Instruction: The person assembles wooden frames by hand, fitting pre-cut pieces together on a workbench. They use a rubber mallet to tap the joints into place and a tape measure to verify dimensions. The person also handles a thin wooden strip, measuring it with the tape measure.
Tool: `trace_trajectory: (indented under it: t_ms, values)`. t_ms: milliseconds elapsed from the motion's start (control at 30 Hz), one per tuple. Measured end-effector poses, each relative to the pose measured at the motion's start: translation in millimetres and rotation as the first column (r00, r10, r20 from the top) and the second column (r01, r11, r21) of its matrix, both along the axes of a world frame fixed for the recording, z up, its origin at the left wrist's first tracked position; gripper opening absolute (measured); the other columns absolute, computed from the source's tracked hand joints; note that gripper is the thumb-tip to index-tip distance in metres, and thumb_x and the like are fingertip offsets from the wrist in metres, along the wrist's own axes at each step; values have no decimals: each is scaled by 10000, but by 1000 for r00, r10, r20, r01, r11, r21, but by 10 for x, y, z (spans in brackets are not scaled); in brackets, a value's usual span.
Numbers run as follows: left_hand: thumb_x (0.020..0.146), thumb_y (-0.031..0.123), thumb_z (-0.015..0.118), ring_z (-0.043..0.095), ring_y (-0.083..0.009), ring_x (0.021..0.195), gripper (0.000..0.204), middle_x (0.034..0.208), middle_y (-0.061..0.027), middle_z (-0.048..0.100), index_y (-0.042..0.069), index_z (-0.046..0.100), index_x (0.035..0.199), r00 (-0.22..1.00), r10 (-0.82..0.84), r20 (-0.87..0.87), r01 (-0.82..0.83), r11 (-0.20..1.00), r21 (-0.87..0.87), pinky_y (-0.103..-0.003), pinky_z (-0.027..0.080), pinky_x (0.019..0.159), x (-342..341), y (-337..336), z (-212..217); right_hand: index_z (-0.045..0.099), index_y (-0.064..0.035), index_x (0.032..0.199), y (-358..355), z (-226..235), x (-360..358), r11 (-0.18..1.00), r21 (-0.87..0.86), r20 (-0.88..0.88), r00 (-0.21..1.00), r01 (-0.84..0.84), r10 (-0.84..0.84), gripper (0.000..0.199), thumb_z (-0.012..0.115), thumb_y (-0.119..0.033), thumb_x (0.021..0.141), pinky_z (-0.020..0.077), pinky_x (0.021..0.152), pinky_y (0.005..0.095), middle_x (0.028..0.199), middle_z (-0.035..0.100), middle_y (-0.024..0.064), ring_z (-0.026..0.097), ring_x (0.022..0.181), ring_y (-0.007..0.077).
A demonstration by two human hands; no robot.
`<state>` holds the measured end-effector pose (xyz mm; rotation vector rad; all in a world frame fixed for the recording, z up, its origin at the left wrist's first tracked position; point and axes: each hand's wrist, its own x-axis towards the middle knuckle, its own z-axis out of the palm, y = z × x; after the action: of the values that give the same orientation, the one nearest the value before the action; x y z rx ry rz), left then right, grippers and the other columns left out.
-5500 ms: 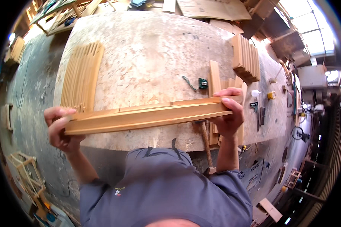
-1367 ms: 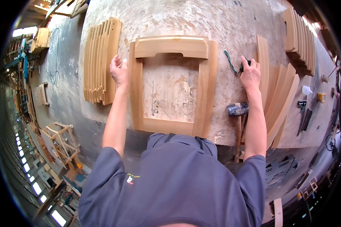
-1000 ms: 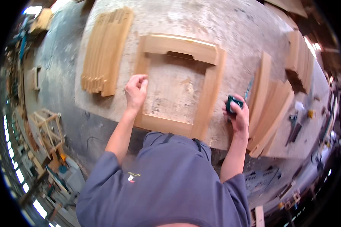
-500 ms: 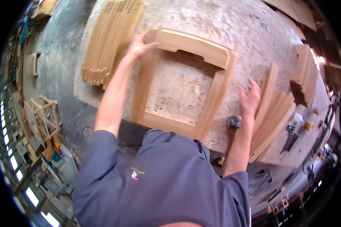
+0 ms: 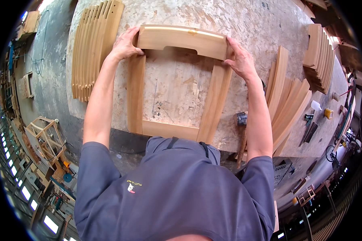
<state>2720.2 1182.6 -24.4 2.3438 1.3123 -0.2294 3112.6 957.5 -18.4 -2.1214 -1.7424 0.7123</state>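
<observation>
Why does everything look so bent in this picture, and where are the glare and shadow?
Head view: the fisheye lens bows the workbench's edges and leaves black corners; head view: a bright strip glints along the wooden frame's top rail, with shade below it; head view: glaring white patches at lower left.

A head-worn fisheye camera looks steeply down past the wearer's grey shirt (image 5: 189,184), facing the wooden frame (image 5: 169,39) on the counter (image 5: 245,20) from close above, the surroundings curving toward the picture's rim.
</observation>
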Motion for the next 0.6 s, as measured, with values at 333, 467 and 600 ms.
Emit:
trace_trajectory:
  t_ms: [333,467,600]
  values:
    - [821,337,776,366,-312,1441,774,1535,-155,411,95,468,1488,951,92,295,-16,968,-250,-406,316,1194,-141,176,-82,296,-123,1580,55,-79,170,1000,-16,-164,986,-6,4,985,841,-195,763,444,1100,391,1499,507,148,509,1360,298]
    - [778,319,814,396,-326,1422,756,1521,-177,416,133,529,1453,936,127,329,-62,978,-201,-410,346,1175,-162,148,-148,364,-156,1553,118,-75,93,995,-78,-200,976,68,-82,863,804,-244,816,452,1092,420,1469,525,173,513,1349,333]
    - [788,316,805,378,-304,1419,744,1527,-147,366,145,532,1459,945,262,197,-202,938,-282,-383,390,1135,-58,157,-60,384,-199,1542,184,19,69,994,-100,-189,981,34,-52,801,770,-297,847,467,1073,428,1448,525,164,540,1305,352]
